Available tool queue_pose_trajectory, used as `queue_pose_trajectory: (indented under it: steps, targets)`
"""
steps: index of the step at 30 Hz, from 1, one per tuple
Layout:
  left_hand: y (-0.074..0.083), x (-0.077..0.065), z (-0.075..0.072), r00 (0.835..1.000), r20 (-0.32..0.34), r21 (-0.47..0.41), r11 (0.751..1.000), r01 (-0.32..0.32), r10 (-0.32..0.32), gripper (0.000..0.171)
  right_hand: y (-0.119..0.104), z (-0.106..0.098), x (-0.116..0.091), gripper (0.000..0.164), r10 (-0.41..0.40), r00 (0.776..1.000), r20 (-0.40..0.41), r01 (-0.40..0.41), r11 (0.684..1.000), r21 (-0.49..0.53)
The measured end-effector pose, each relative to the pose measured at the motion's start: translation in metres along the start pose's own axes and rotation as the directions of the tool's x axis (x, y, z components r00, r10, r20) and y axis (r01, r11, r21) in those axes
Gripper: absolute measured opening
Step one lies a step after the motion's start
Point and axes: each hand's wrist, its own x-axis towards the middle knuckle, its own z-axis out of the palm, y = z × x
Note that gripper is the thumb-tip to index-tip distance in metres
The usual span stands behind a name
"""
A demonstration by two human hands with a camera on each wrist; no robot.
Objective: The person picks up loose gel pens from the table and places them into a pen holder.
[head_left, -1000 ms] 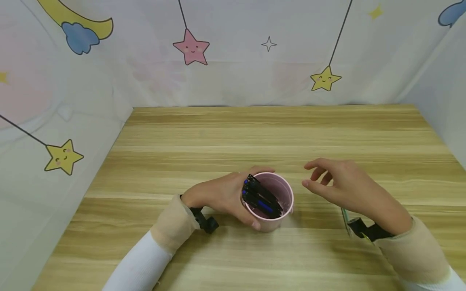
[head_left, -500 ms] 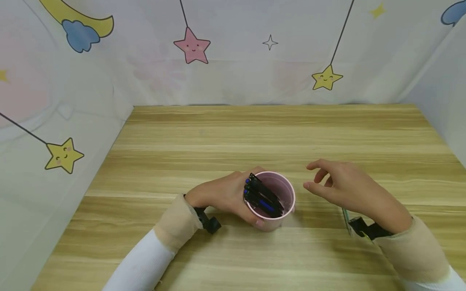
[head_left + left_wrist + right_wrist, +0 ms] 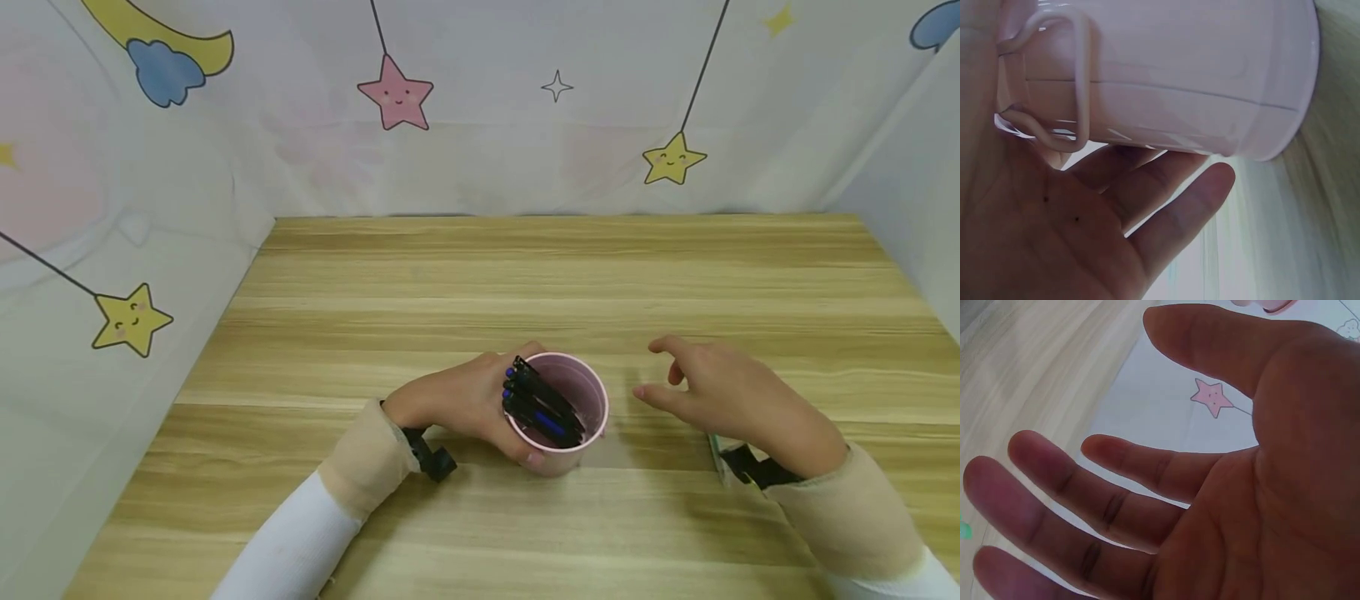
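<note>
A small pink metal bucket (image 3: 558, 461) stands on the table, with several black pens (image 3: 542, 408) leaning inside it, blue showing on some. My left hand (image 3: 468, 396) grips the bucket from its left side, thumb on the near wall and fingers round the far wall. In the left wrist view, a wire loop (image 3: 1082, 81) sticks out from the bucket's wall (image 3: 1179, 69) beside the palm. To the right of the bucket and apart from it, my right hand (image 3: 720, 387) hovers with nothing in it. Its fingers (image 3: 1104, 506) are spread in the right wrist view.
Under my right wrist lies a flat thing with a greenish edge (image 3: 715, 454), mostly hidden. A small green object (image 3: 965, 529) shows at the right wrist view's left edge. The wooden table (image 3: 450, 275) meets a printed cloth backdrop (image 3: 480, 167) behind and at both sides.
My right hand has drawn slightly to the right, away from the bucket, and its thumb and index finger have parted more. The left hand keeps its hold, with hardly any shift.
</note>
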Motion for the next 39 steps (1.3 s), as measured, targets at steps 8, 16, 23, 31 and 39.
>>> queue_pose_trajectory:
  steps: [8, 16, 23, 31, 39]
  targets:
    - [0.02, -0.001, -0.005, 1.0, 0.013, -0.014, 1.0, 0.009, -0.009, 0.08, 0.005, -0.001, 0.003, 0.076, 0.069, 0.996, 0.053, -0.068, 0.998, -0.016]
    - [0.019, -0.001, -0.006, 1.0, 0.016, -0.008, 1.0, 0.003, -0.003, 0.081, 0.013, 0.0, 0.004, 0.074, 0.102, 0.992, 0.069, -0.099, 0.994, -0.046]
    - [0.019, -0.001, -0.006, 1.0, 0.02, 0.005, 1.0, -0.005, 0.005, 0.081, 0.018, 0.0, 0.005, 0.074, 0.119, 0.99, 0.075, -0.112, 0.99, -0.08]
    - [0.018, -0.001, -0.006, 1.0, 0.022, 0.01, 1.0, -0.022, 0.022, 0.08, 0.022, 0.002, 0.005, 0.069, 0.144, 0.988, 0.06, -0.137, 0.985, -0.109]
    - [0.018, 0.0, -0.006, 1.0, 0.024, 0.008, 1.0, -0.015, 0.014, 0.081, 0.024, 0.002, 0.004, 0.047, 0.168, 0.984, 0.059, -0.161, 0.98, -0.116]
